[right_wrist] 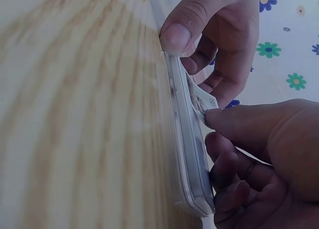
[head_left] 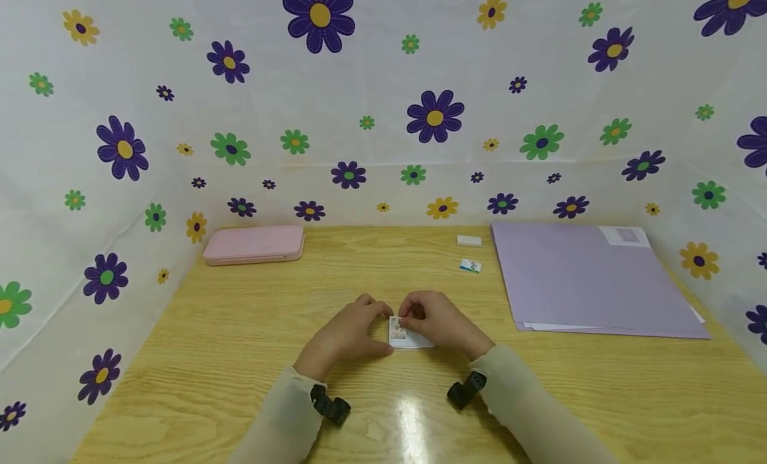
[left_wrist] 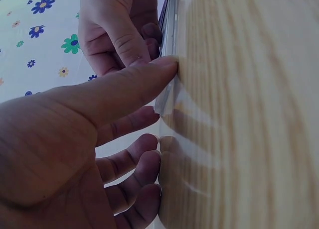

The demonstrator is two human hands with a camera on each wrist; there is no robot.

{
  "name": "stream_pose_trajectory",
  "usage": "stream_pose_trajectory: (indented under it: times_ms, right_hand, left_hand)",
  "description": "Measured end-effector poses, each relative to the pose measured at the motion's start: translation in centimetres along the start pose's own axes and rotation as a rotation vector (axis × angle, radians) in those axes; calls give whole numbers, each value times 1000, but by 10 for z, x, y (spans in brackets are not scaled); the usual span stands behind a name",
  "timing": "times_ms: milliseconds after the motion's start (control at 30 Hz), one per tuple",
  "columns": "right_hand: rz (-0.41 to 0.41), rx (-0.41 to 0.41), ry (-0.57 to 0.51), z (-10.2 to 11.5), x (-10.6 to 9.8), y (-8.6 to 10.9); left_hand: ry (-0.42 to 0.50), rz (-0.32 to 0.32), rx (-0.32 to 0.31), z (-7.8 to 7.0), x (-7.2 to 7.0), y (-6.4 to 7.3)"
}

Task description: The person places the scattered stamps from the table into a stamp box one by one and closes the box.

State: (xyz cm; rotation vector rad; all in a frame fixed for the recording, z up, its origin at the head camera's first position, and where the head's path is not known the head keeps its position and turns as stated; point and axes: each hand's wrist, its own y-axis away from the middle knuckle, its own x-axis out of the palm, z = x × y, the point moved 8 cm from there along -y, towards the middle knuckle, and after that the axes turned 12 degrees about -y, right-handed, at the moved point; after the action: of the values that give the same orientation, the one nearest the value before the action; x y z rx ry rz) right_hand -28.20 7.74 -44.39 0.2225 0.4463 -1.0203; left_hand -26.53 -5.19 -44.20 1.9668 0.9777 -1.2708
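Observation:
A small flat white case [head_left: 419, 342] with clear, layered edges lies on the table in front of me. On its left part is a postage stamp [head_left: 396, 329] with a toothed edge, and in the right wrist view one corner of the stamp [right_wrist: 203, 103] stands up off the surface. My right hand [head_left: 440, 321] pinches that corner with thumb and forefinger, its other fingers curled beside the case. My left hand [head_left: 350, 327] holds the case's left end, thumb at the near edge and forefinger at the far one. Its remaining fingertips [left_wrist: 149, 164] touch the table.
A pink pencil case [head_left: 254, 244] sits back left. Behind my right hand lie a white block [head_left: 469, 240] and a small white-and-blue packet [head_left: 470, 265]. To the right is a large lavender folder [head_left: 599, 277] with papers. Flowered cloth [head_left: 371, 71] encloses the table.

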Motion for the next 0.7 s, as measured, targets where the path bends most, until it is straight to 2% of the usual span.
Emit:
stream_pose_trajectory:
  times_ms: [700]
  right_hand:
    - [1, 10, 35, 0, 2, -2]
  left_hand:
    - [-1, -2, -4, 1, 0, 0]
